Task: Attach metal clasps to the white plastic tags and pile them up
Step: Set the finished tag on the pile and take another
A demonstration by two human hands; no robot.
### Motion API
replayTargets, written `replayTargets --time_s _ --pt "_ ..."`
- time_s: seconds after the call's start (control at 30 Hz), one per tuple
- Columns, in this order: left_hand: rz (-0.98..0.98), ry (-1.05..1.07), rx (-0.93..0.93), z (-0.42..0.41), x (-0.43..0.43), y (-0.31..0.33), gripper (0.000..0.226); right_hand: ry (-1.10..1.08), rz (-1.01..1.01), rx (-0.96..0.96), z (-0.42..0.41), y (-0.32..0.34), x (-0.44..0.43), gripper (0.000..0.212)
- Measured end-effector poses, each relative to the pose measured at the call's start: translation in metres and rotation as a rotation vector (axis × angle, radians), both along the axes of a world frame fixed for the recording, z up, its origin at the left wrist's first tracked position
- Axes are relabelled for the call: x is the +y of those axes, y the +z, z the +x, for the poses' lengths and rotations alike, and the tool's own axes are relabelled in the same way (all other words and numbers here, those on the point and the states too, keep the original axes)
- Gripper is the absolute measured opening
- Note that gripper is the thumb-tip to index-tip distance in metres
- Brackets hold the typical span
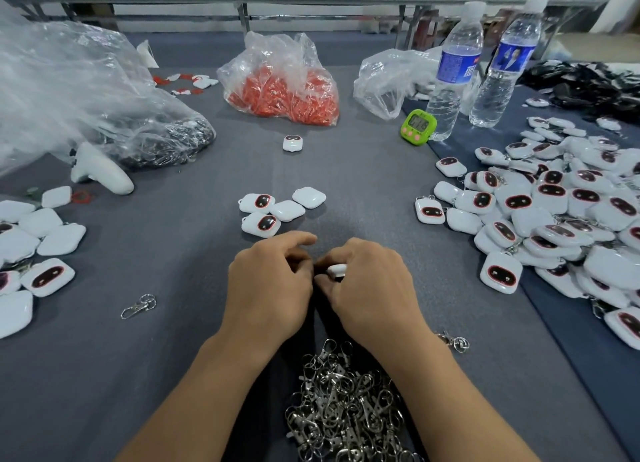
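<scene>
Right hand (367,288): fingers curled round one white tag (337,271); only an edge of it shows. Left hand (273,285): fingers bent in against the tag. Whether they pinch a clasp cannot be told, as the contact is hidden. Both hands sit just beyond the clasp heap (346,402).

Step, judged: fitting a clasp to this tag. The next move probably calls for seating the ring fully, then carrying the tag to the finished pile (540,212), right of the heap and beyond it.

Counts:
- loose tags (287,210) beyond the heap, past the hands: 4
- lone tag (292,143) farther on: 1
- stray clasp (138,306) left of the heap: 1
- second clasp (453,343) right of it: 1
- water bottles (453,70) far beyond, right: 2
- green timer (418,126): 1
- heap and pile: too many to count
</scene>
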State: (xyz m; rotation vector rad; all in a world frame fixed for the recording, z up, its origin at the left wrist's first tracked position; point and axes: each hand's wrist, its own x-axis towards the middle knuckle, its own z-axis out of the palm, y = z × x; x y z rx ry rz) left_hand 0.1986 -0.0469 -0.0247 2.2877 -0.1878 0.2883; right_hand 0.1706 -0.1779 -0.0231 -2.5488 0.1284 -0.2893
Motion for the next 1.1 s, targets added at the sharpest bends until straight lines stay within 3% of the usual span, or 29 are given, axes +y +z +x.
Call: replayTargets --time_s 0.2,0.37,0.5,0.57,0.73,0.9,1.1 --pt "-0.030 -0.002 0.013 -0.002 -0.001 0.000 0.034 -0.033 0.039 -0.036 0.000 -0.002 0.000 0.012" --pt "-0.035 -0.088 -0.011 -0.007 -0.003 0.005 0.028 -0.131 0.343 -0.072 0.002 -0.001 -0.005 0.004" --pt "-0.104 -0.130 -0.083 -0.010 -0.005 0.008 0.034 -0.173 0.540 -0.126 0.004 0.002 -0.009 0.021" --pt "-0.150 -0.123 -0.116 -0.009 -0.004 0.005 0.031 -0.201 0.621 -0.133 0.005 0.002 -0.011 0.019" --pt "-0.279 -0.134 -0.090 -0.009 -0.003 0.007 0.024 -0.119 0.889 -0.083 0.004 0.004 -0.011 0.013" --pt "-0.338 -0.046 -0.108 -0.004 -0.004 0.006 0.015 -0.029 0.985 -0.057 0.005 0.007 -0.013 0.020" --pt "-0.403 -0.130 -0.042 -0.004 -0.008 0.006 0.016 -0.016 1.045 -0.061 0.003 0.008 -0.016 0.022"
